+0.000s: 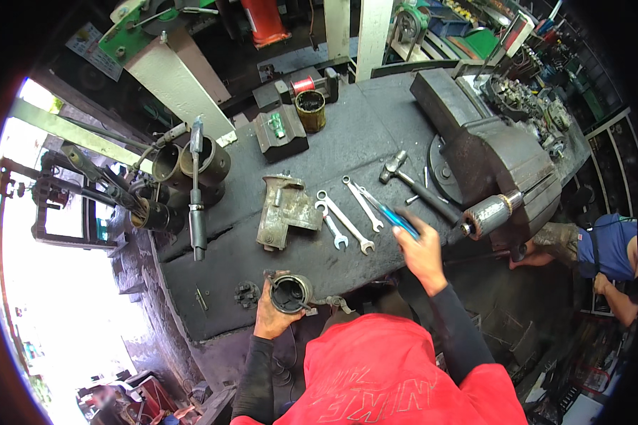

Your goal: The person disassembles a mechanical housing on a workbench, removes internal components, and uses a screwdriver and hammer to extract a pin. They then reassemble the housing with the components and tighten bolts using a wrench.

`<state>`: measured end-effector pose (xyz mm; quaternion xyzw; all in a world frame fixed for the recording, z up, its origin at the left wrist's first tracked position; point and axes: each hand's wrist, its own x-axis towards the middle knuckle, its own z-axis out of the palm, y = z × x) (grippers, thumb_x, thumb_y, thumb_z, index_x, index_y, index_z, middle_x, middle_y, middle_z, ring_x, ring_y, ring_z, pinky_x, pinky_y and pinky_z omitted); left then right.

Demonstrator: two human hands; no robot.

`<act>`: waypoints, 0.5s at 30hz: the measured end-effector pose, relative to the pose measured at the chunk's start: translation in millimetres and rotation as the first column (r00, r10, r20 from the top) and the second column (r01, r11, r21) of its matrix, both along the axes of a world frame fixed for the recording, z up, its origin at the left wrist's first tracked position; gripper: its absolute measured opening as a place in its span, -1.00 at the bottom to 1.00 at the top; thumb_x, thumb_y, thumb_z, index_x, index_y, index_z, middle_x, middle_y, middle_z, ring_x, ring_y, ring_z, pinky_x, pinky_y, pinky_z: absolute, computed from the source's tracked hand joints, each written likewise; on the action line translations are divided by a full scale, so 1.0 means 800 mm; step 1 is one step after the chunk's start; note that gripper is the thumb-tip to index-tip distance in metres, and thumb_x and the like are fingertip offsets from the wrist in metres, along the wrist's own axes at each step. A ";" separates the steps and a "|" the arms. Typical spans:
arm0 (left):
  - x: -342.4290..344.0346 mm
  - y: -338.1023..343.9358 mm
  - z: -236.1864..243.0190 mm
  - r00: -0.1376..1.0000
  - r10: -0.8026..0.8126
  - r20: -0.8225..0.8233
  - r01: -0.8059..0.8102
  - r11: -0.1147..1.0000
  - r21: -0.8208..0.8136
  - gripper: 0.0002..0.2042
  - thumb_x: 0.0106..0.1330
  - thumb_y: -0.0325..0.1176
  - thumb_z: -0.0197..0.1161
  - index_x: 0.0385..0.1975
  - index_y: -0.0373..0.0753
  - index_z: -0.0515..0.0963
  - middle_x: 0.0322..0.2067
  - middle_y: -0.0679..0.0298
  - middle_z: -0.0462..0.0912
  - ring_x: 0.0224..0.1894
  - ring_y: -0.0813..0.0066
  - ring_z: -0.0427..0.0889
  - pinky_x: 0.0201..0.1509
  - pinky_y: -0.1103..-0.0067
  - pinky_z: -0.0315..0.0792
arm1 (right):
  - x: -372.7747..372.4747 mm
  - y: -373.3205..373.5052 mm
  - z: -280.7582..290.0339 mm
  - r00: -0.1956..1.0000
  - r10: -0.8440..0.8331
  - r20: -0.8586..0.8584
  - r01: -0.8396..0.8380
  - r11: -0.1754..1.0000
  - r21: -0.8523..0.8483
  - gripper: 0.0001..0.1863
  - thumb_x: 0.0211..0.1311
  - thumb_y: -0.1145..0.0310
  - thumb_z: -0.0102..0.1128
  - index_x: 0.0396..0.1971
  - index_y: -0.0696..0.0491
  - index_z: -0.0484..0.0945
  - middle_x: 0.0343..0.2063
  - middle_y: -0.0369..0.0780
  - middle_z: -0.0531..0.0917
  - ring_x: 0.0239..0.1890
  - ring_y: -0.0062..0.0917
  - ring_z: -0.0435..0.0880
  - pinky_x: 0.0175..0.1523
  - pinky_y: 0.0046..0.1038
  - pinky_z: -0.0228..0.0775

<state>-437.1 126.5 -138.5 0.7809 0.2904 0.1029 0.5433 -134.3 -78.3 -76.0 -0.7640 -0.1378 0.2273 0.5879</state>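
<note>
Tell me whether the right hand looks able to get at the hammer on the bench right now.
Probably yes: the hammer lies close to the right hand, with bare bench between, though the blue-handled tool it holds would likely need putting down first.

Cylinder [291,291] before casting [283,216], parts [521,103] seemingly behind vise [504,152]

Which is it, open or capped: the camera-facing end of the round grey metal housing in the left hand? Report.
Open: the housing in the left hand shows its rim around a dark hollow, no cover across.
</note>
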 end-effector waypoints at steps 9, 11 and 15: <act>0.001 -0.003 0.009 0.998 0.034 -0.051 -0.038 0.995 -0.087 0.02 -0.26 -0.43 0.71 0.36 -0.33 0.32 0.25 0.18 0.58 0.29 0.27 0.58 0.47 0.44 0.38 | 0.038 0.112 -0.094 0.351 0.706 0.616 -0.028 0.665 -0.746 -0.45 0.36 0.37 0.18 0.33 0.22 0.49 -0.06 -0.05 0.64 -0.08 -0.23 0.75 -0.11 -0.26 0.69; 0.000 -0.005 0.009 0.997 0.031 -0.071 -0.031 1.000 -0.005 0.00 -0.26 -0.42 0.72 0.35 -0.33 0.35 0.25 0.17 0.59 0.28 0.25 0.59 0.47 0.43 0.39 | 0.042 0.089 -0.100 0.169 0.754 0.635 0.091 0.630 -0.771 -0.47 0.35 0.39 0.14 0.30 0.23 0.51 -0.10 -0.09 0.63 -0.12 -0.33 0.75 -0.14 -0.36 0.68; -0.002 -0.006 0.005 0.998 0.021 0.060 -0.027 0.995 0.096 -0.08 -0.20 -0.48 0.69 0.31 -0.22 0.38 0.05 0.16 0.72 0.14 0.24 0.72 0.28 0.41 0.56 | 0.057 0.048 -0.091 0.073 0.824 0.561 0.122 0.551 -0.825 -0.57 0.36 0.42 0.13 0.17 0.29 0.57 -0.10 -0.09 0.66 -0.11 -0.35 0.77 -0.20 -0.40 0.71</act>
